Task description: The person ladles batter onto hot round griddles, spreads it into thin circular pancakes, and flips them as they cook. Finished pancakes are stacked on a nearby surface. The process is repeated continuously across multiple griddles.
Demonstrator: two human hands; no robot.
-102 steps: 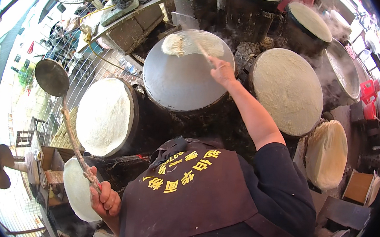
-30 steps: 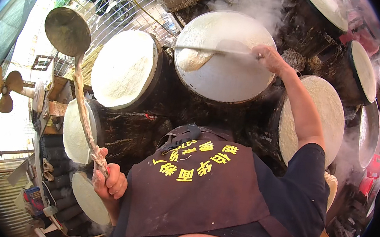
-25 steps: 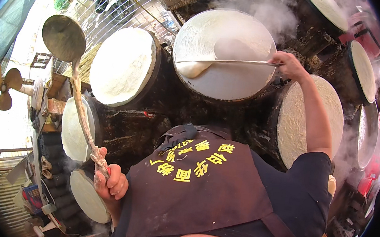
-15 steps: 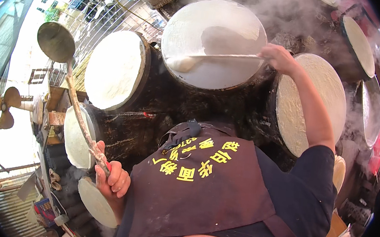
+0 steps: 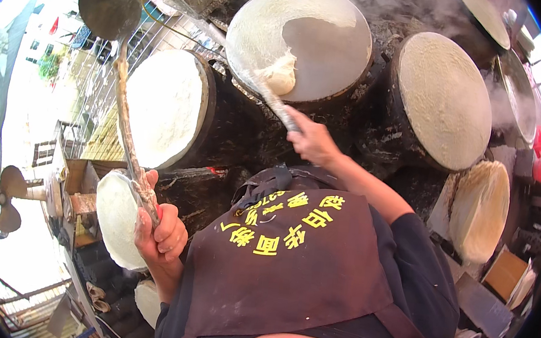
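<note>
My left hand (image 5: 162, 235) is wrapped round the long, batter-crusted wooden handle of a ladle (image 5: 109, 5), whose round dark bowl is raised at the upper left. My right hand (image 5: 316, 141) grips one end of a long, narrow scraper (image 5: 271, 98), blurred by motion. It slants up and left across the near left edge of a round griddle (image 5: 327, 59). Against the scraper lies a soft lump of pale batter (image 5: 280, 76). A thin batter layer (image 5: 258, 32) coats the griddle's left and far parts; bare grey metal shows at the right.
Steam drifts behind the griddle. Other griddles carry pale sheets, at the left (image 5: 163, 108), lower left (image 5: 119, 219) and right (image 5: 444, 101). A pale, tall stack (image 5: 479, 211) stands at the right, near a cardboard box (image 5: 505, 276). A fan (image 5: 3, 190) is at the far left.
My right hand has swept from the griddle's right edge leftward and nearer, swinging the scraper round. The batter layer now reaches along the far edge. The ladle has risen slightly; the view has shifted.
</note>
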